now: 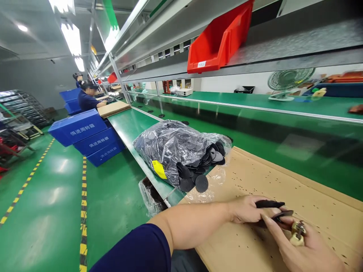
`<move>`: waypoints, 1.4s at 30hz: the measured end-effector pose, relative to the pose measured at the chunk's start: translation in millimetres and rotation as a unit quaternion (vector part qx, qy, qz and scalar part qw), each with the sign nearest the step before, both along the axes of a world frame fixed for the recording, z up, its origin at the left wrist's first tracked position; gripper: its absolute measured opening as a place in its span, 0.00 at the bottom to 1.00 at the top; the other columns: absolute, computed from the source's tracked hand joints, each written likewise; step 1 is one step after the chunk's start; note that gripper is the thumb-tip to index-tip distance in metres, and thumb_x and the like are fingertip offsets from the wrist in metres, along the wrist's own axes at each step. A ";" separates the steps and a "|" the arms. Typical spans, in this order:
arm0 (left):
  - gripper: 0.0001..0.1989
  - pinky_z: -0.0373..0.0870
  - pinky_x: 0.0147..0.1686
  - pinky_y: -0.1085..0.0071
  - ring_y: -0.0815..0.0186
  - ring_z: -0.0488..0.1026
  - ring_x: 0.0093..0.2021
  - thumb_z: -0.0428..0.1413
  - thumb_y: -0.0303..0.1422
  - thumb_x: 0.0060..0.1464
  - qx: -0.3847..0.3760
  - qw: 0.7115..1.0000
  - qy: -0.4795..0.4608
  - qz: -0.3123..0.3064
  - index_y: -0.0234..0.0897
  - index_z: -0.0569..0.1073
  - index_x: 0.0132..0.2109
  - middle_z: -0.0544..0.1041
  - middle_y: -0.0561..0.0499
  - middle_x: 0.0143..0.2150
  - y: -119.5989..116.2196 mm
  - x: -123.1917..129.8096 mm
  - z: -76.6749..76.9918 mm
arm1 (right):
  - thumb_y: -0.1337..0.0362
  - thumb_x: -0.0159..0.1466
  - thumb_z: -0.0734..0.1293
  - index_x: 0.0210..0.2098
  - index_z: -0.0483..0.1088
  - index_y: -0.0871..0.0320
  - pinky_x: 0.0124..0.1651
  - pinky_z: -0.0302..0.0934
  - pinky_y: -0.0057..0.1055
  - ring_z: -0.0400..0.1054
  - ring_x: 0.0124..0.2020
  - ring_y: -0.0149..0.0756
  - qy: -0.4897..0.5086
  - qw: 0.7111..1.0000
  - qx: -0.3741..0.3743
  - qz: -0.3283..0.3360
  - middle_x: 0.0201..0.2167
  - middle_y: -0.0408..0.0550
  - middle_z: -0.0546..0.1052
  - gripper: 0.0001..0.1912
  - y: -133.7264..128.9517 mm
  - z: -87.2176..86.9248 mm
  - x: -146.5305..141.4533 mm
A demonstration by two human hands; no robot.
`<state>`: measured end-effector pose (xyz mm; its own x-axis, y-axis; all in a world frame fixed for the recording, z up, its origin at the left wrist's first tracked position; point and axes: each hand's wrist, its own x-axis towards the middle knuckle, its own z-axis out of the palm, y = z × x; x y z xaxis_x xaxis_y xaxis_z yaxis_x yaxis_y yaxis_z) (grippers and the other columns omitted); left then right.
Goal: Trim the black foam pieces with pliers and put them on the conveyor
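Observation:
My left hand [246, 209] rests on a cardboard sheet [283, 181] and grips thin black flat discs [269, 204] by their edge. My right hand [300, 247] meets it from the lower right, its fingers pinching one black disc [280, 216] and holding a small cream and brass part [297, 232] against the palm. To the left, on the cardboard's edge, lies a clear plastic bag [172, 149] stuffed with many black discs, several spilling from its open mouth [201, 183].
A green conveyor belt [255, 128] runs behind the cardboard. A red bin [219, 39] sits on the overhead shelf and a small fan [286, 83] stands beyond the belt. Blue crates [85, 136] are stacked on the floor. A seated co-worker [86, 99] works farther down the line.

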<state>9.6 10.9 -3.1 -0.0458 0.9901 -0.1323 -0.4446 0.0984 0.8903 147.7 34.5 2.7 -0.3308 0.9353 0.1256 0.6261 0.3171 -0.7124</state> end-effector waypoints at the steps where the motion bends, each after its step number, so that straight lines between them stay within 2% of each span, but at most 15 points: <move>1: 0.51 0.55 0.63 0.52 0.45 0.63 0.59 0.66 0.59 0.24 0.006 1.000 0.008 0.002 0.28 0.72 0.53 0.70 0.35 0.56 -1.4 1.6 0.9 | 0.38 0.50 0.65 0.33 0.66 0.52 0.32 0.65 0.42 0.69 0.29 0.48 -0.002 0.999 -0.026 -0.020 0.30 0.50 0.75 0.25 -3.4 8.6 -1.4; 4: 0.46 0.55 0.62 0.53 0.49 0.66 0.57 0.67 0.56 0.26 0.014 1.000 0.002 0.002 0.30 0.73 0.51 0.72 0.38 0.53 -4.6 3.8 4.7 | 0.39 0.49 0.65 0.31 0.65 0.52 0.33 0.64 0.41 0.68 0.29 0.47 0.018 0.998 -0.045 -0.044 0.28 0.49 0.74 0.24 -11.1 22.0 -3.7; 9: 0.34 0.58 0.59 0.53 0.62 0.72 0.42 0.72 0.45 0.25 -0.015 0.998 -0.060 0.024 0.31 0.76 0.41 0.74 0.47 0.38 -8.3 1.4 11.7 | 0.45 0.52 0.64 0.32 0.65 0.55 0.34 0.63 0.37 0.66 0.27 0.43 0.123 0.991 -0.024 -0.038 0.26 0.48 0.72 0.20 -14.7 17.5 0.0; 13: 0.29 0.65 0.51 0.57 0.66 0.71 0.34 0.73 0.38 0.24 -0.024 0.995 -0.092 0.043 0.29 0.76 0.36 0.74 0.48 0.35 -10.0 -0.5 14.5 | 0.49 0.55 0.63 0.36 0.67 0.57 0.38 0.62 0.35 0.67 0.29 0.41 0.176 0.983 -0.036 -0.046 0.28 0.48 0.73 0.18 -10.7 17.0 2.7; 16: 0.27 0.67 0.47 0.62 0.66 0.72 0.35 0.73 0.36 0.26 -0.014 0.994 -0.097 0.056 0.29 0.76 0.37 0.75 0.47 0.35 -10.9 0.4 15.9 | 0.48 0.55 0.64 0.36 0.68 0.59 0.35 0.62 0.32 0.66 0.29 0.39 0.213 0.976 -0.045 -0.001 0.27 0.47 0.72 0.20 -5.0 14.6 3.6; 20: 0.25 0.68 0.42 0.65 0.66 0.72 0.33 0.72 0.36 0.29 -0.031 0.994 -0.081 0.069 0.28 0.76 0.36 0.76 0.47 0.33 -11.7 2.7 15.7 | 0.48 0.58 0.64 0.34 0.69 0.60 0.32 0.59 0.30 0.64 0.26 0.36 0.213 0.976 -0.026 0.046 0.24 0.44 0.70 0.19 -0.1 6.6 6.0; 23: 0.24 0.68 0.43 0.65 0.64 0.73 0.35 0.71 0.36 0.33 -0.034 0.994 -0.083 0.057 0.30 0.76 0.38 0.77 0.46 0.36 -12.6 3.4 13.7 | 0.51 0.60 0.63 0.33 0.67 0.60 0.33 0.58 0.30 0.62 0.26 0.34 0.228 0.973 -0.006 0.032 0.24 0.43 0.70 0.17 -0.4 3.0 7.4; 27: 0.24 0.67 0.49 0.63 0.62 0.74 0.41 0.71 0.32 0.35 -0.013 0.997 -0.079 0.018 0.31 0.76 0.42 0.77 0.45 0.41 -13.7 2.9 11.2 | 0.53 0.60 0.64 0.34 0.67 0.59 0.34 0.58 0.29 0.63 0.28 0.34 0.267 0.964 -0.005 -0.006 0.26 0.44 0.71 0.15 -2.3 3.7 8.3; 32: 0.20 0.69 0.44 0.65 0.65 0.73 0.36 0.71 0.31 0.34 -0.025 0.994 -0.070 0.078 0.32 0.75 0.37 0.77 0.50 0.34 -12.2 1.4 9.5 | 0.53 0.60 0.64 0.32 0.69 0.59 0.33 0.57 0.29 0.62 0.27 0.34 0.249 0.968 -0.016 0.015 0.25 0.43 0.70 0.14 -4.3 7.3 10.6; 35: 0.20 0.70 0.46 0.65 0.66 0.74 0.36 0.71 0.31 0.35 -0.015 0.995 -0.049 0.085 0.32 0.75 0.37 0.78 0.49 0.35 -11.5 1.4 8.4 | 0.53 0.60 0.64 0.32 0.68 0.58 0.32 0.56 0.29 0.61 0.26 0.34 0.243 0.970 -0.003 0.008 0.24 0.42 0.70 0.14 -4.3 7.1 11.6; 39: 0.21 0.69 0.52 0.62 0.61 0.75 0.43 0.69 0.33 0.40 0.017 0.999 -0.015 0.030 0.31 0.77 0.43 0.78 0.44 0.43 -12.4 3.0 7.3 | 0.53 0.59 0.65 0.34 0.68 0.58 0.33 0.57 0.30 0.62 0.27 0.34 0.246 0.969 0.007 -0.011 0.25 0.42 0.70 0.13 -2.5 3.8 10.6; 42: 0.21 0.69 0.52 0.61 0.60 0.75 0.44 0.68 0.34 0.43 0.024 1.000 0.006 0.001 0.30 0.77 0.45 0.78 0.42 0.45 -14.2 4.7 7.9 | 0.53 0.59 0.65 0.35 0.68 0.58 0.34 0.57 0.30 0.63 0.27 0.34 0.237 0.971 0.015 -0.022 0.26 0.42 0.70 0.14 -2.0 0.9 9.4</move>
